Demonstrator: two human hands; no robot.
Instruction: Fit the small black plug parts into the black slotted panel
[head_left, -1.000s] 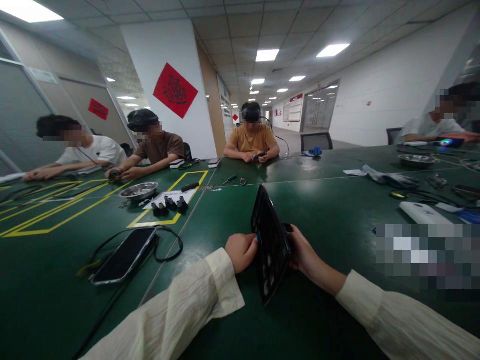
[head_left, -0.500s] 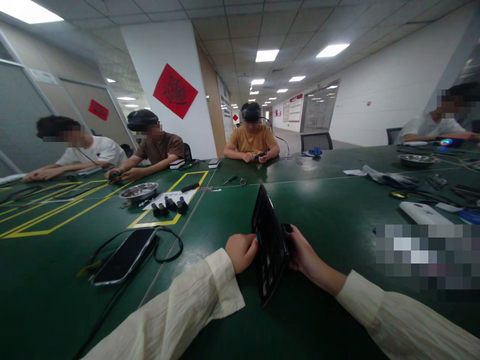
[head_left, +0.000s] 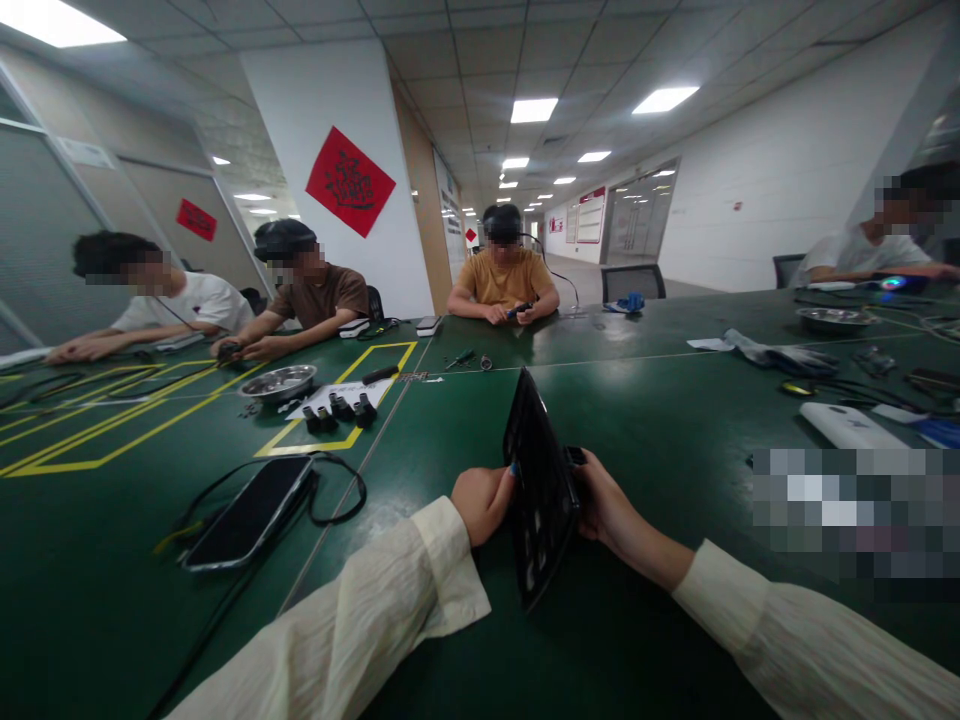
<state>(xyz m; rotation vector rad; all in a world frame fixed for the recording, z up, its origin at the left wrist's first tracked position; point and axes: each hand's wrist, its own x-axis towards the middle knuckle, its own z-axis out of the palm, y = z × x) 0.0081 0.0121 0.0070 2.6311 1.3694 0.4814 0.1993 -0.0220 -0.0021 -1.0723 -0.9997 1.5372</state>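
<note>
I hold a flat black panel (head_left: 534, 470) with several holes upright on its edge, just above the green table (head_left: 660, 420). My left hand (head_left: 484, 502) is closed on the panel's left side, fingers curled against it. My right hand (head_left: 609, 503) grips the right side from behind, its fingers partly hidden by the panel. Both sleeves are cream-coloured.
A black phone-like device with a looped cable (head_left: 251, 508) lies at the left. Beyond it are a metal bowl (head_left: 277, 382), small black parts (head_left: 337, 410) on paper, and yellow floor-tape lines. A white device (head_left: 847, 425) and cables lie at the right. Several people sit around the table.
</note>
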